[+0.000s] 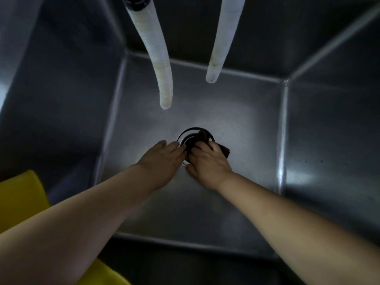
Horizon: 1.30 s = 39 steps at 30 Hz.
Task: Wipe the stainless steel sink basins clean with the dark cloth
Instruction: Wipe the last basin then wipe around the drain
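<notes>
Both hands [186,159] work the dark cloth [202,140], apparently into the basin [246,140] drain [185,134].

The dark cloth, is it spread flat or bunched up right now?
Bunched up. The dark cloth is crumpled under the right hand, which grips it over the drain; only folded ends stick out.

Two pale ribbed hoses are seen hanging from above in dim light, the longer hose [153,52] on the left and the shorter hose [223,38] on the right, their open ends left dangling apart from each other. A dark fitting [134,2] is seen at the top of the longer one. A patch of bright yellow material [19,198] is caught at the lower left edge. Soft glare is thrown onto grey metal surfaces, while the corners are left in deep shadow.
</notes>
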Available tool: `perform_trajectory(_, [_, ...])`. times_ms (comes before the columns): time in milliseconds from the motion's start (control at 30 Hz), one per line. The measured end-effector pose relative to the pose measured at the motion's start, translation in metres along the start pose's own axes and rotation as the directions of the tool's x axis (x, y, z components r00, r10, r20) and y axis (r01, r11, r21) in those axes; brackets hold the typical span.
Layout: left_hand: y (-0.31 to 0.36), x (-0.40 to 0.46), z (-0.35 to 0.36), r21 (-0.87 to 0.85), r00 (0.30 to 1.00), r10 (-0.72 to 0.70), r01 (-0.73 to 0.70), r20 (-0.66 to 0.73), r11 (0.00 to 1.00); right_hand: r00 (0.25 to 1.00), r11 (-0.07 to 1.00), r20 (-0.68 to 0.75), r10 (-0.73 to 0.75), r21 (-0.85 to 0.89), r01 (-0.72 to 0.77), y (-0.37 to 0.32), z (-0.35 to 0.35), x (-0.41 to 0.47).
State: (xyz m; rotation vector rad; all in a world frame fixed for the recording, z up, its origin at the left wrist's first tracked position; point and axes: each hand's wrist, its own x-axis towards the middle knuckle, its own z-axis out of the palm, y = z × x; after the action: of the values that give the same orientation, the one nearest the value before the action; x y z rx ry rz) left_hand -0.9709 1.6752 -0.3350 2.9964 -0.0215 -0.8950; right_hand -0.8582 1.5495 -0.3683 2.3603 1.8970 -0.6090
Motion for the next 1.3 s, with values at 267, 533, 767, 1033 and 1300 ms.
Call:
perform_trajectory(267, [0.003, 0.002, 0.002, -0.072, 0.998, -0.055, 0.052, -0.044, 0.996, 0.992, 0.957, 0.126, -0.030, -0.284, 0.065, 0.001, -0.007, 0.006])
perform_trajectory(533, [0.004, 0.002, 0.006, -0.087, 0.993, -0.080, 0.073, -0.087, 0.994, 0.997, 0.965, 0.078, 0.016, -0.262, 0.005, -0.005, -0.004, 0.013])
perform_trajectory(767, [0.002, 0.002, 0.009, -0.147, 0.990, -0.108, 0.094, -0.090, 0.985, 0.965, 0.978, 0.215, 0.150, 0.112, -0.178, 0.003, -0.008, 0.019])
perform_trajectory(1033, [0.001, 0.002, 0.009, -0.147, 0.991, -0.119, 0.111, -0.053, 0.983, 0.968, 0.976, 0.232, 0.097, 0.171, -0.139, 0.008, -0.007, 0.014])
perform_trajectory(1300, [0.002, 0.003, 0.007, -0.123, 0.994, -0.105, 0.106, 0.010, 0.987, 0.984, 0.993, 0.173, -0.042, -0.099, 0.059, 0.004, -0.022, 0.011])
